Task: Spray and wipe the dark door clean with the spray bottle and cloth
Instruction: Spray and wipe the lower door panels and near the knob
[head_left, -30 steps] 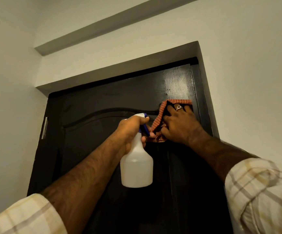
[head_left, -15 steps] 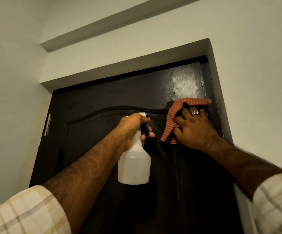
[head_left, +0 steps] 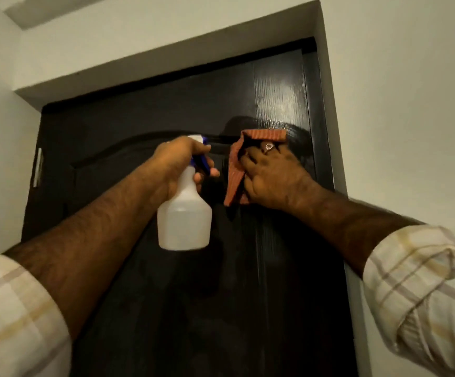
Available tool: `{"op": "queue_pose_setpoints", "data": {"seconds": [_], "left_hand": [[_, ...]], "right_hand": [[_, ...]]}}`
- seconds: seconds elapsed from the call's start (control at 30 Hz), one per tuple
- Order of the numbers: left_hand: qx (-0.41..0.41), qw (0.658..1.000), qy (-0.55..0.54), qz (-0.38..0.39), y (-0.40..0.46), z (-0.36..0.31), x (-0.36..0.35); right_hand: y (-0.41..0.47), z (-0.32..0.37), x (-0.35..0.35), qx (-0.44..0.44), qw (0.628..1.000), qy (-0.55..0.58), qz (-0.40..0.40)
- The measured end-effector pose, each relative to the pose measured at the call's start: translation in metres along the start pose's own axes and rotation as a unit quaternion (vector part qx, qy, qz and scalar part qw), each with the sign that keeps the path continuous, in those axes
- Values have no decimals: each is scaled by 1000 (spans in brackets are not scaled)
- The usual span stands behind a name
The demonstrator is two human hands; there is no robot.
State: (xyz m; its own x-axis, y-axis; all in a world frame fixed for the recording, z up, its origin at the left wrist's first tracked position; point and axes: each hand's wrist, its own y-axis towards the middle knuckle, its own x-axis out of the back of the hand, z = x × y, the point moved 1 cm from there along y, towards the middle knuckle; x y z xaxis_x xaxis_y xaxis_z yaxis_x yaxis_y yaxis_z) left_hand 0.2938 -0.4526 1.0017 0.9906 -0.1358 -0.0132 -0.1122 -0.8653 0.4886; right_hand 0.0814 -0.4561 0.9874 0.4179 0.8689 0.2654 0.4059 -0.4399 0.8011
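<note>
Fingers of my left hand [head_left: 178, 164] curl round the neck of the milky plastic spray bottle [head_left: 184, 213], held off the door, while my right hand [head_left: 271, 176] presses the ribbed orange cloth [head_left: 264, 136] flat on the glossy, wood-grained dark door [head_left: 278, 91] near its upper right corner.

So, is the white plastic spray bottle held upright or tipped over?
Upright, only slightly tilted: the white plastic spray bottle hangs base-down, its blue trigger head on top in the left hand.
</note>
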Motion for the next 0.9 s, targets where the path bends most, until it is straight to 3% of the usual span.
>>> {"op": "queue_pose_setpoints", "data": {"seconds": [0.1,0.2,0.4,0.53,0.7,0.9], "left_hand": [[-3,1000,-9,-2,0,-9,0],[-7,1000,-1,-16,8,-16,4],[-7,999,13,-46,20,-7,35],[-5,999,7,-40,17,0,53],[-12,1000,-15,-18,13,-2,74],[-6,1000,-17,-16,26,1,119]], "right_hand": [[12,6,10,-100,994,1,30],[46,10,13,-147,987,44,38],[66,22,4,-37,998,35,30],[34,16,3,5,998,30,-46],[2,15,-2,6,996,-42,-78],[30,37,-14,10,992,-12,-122]]}}
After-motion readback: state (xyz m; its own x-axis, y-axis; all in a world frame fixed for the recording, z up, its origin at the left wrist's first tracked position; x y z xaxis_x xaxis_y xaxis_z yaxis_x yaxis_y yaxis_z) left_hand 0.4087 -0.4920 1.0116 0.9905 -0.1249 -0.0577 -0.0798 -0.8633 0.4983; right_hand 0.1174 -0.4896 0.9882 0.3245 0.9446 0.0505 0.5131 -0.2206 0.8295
